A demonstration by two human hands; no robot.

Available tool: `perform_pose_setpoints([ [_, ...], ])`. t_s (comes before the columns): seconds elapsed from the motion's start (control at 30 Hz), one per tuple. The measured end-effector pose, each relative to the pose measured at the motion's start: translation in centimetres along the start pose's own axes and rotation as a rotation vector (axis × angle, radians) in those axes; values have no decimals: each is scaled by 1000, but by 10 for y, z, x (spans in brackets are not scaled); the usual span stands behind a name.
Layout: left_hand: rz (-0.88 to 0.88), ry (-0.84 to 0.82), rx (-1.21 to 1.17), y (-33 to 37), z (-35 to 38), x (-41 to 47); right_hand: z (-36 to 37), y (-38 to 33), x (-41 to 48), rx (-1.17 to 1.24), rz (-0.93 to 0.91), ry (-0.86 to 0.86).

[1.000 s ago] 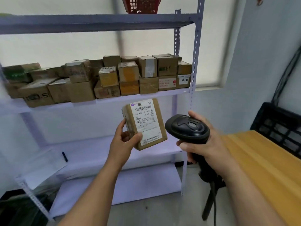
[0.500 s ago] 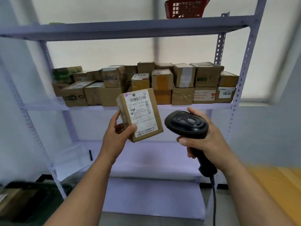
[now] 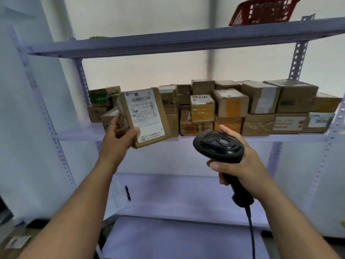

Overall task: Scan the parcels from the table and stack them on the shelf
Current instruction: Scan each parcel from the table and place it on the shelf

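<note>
cardboard parcel (image 3: 144,116), taped, boxy

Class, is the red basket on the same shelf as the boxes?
No, the red basket sits on the shelf above the boxes.

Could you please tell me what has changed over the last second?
The left hand has raised the labelled parcel from below the middle shelf to the level of the stacked parcels, near their left end. The view also turned leftwards. Unchanged: both grips, with the right hand holding the barcode scanner.
</note>
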State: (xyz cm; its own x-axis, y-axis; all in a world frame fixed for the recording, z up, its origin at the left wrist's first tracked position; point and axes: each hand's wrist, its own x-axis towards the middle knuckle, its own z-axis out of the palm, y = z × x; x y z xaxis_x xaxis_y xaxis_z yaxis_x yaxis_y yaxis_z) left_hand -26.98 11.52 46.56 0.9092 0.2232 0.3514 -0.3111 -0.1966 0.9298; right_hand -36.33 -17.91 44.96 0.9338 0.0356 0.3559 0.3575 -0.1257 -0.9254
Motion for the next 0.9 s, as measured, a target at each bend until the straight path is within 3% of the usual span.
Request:
perform_pose_setpoints([
  [0.2, 44, -5, -20, -2, -31, 82, 43, 7, 42, -40, -3, 44],
  [0.47, -19, -140, -5, -15, -30, 182, 82, 24, 83, -95, 42, 131],
  [0.8, -68, -300, 107, -28, -9, 238, 102, 31, 104, -185, 66, 223],
  [0.9, -5, -323, 195, -36, -3, 238, 105, 33, 108, -213, 69, 235],
])
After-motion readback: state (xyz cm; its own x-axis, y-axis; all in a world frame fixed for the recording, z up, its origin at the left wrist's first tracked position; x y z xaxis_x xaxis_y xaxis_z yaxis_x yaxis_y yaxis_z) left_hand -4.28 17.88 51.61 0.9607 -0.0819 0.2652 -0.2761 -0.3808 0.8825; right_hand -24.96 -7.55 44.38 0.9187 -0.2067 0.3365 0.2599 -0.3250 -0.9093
